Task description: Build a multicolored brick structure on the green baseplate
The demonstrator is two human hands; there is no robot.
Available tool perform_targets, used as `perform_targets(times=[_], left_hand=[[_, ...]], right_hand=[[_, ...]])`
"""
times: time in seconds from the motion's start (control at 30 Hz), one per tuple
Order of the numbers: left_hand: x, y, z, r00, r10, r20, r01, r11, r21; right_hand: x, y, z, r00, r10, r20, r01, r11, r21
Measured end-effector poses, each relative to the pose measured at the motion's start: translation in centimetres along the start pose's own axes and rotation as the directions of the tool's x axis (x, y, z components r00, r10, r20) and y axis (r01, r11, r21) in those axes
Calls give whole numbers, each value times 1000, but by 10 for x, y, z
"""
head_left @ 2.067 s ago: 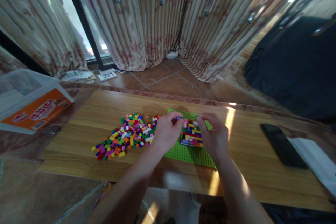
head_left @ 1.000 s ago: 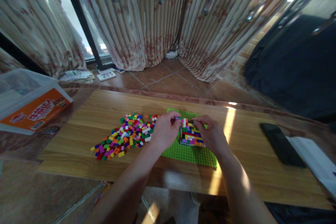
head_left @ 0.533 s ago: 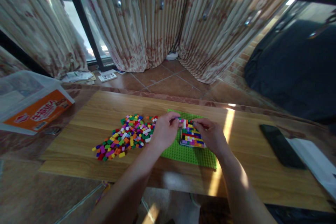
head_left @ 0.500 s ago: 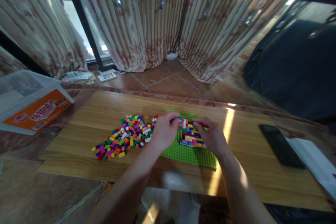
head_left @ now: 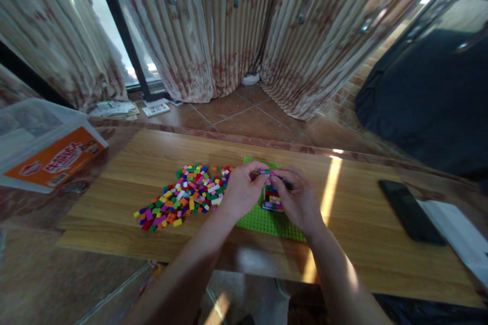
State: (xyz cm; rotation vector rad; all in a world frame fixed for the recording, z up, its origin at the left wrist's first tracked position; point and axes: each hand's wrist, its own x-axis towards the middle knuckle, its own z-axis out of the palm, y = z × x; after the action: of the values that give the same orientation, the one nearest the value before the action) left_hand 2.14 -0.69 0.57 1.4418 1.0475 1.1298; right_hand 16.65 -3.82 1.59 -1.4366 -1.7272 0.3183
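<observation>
My left hand (head_left: 244, 190) is closed in a pinch at the far left corner of a block (head_left: 272, 198) built from many-coloured toy bricks. A small purplish brick (head_left: 266, 171) shows at its fingertips. Close beside it, my right hand (head_left: 299, 198) reaches over the block with thumb and fingers drawn together near a pink brick; what they grip, if anything, is hidden. The block sits on a green studded baseplate (head_left: 267, 223), and the right hand covers much of its right side.
Loose toy bricks (head_left: 192, 198) lie in a wide pile left of the baseplate on the wooden table (head_left: 366, 213). A clear plastic box (head_left: 49, 150) with an orange label stands far left. At the right are a black phone (head_left: 412, 212) and white paper (head_left: 455, 231).
My right hand has moved left across the block, covering more of it, and its fingertips now meet the left hand's. The left fingertips have shifted slightly right.
</observation>
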Motion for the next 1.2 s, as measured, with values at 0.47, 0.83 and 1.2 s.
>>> perform_targets(times=[0.47, 0.83, 1.2], left_hand=[[-3, 7, -1, 996, 61, -71, -43, 972, 230], [0, 9, -9, 995, 50, -88, -18, 943, 333], [0, 8, -8, 994, 85, -68, -53, 926, 374]], right_hand=[[-1, 3, -6, 993, 3, -115, -7, 999, -40], [-1, 25, -34, 997, -71, 23, 74, 984, -164], [-1, 27, -26, 998, -33, 50, 43, 970, -239]])
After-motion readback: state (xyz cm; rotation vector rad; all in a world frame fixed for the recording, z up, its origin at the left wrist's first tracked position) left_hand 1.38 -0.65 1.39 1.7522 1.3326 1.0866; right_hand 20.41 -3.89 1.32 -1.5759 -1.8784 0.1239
